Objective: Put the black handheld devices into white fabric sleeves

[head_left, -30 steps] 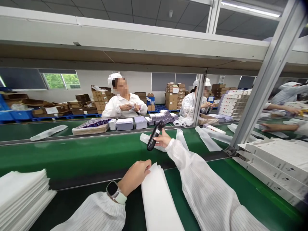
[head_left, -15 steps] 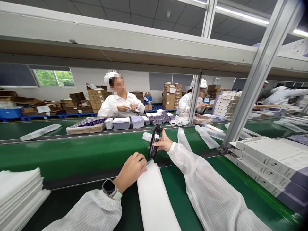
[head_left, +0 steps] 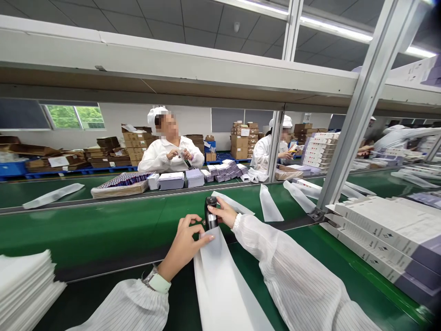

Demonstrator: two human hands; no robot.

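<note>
A long white foam sleeve (head_left: 223, 285) lies on the green bench in front of me, its open end pointing away. My left hand (head_left: 184, 243) pinches the lip of that open end. My right hand (head_left: 225, 212) grips a slim black device (head_left: 210, 214), which stands nearly upright with its lower end inside the sleeve's mouth. Both arms wear white striped sleeves, and a watch shows at my left wrist.
A stack of white foam sleeves (head_left: 24, 287) sits at the left, and stacked white boxes (head_left: 389, 230) at the right. Loose foam sleeves (head_left: 268, 204) lie on the green conveyor belt (head_left: 103, 220). A metal post (head_left: 358, 105) slants up on the right. Co-workers in white (head_left: 168, 154) work across the belt.
My right hand has brought the black device back from over the belt and turned it upright into the sleeve's mouth. My left hand has lifted the sleeve's open end.
</note>
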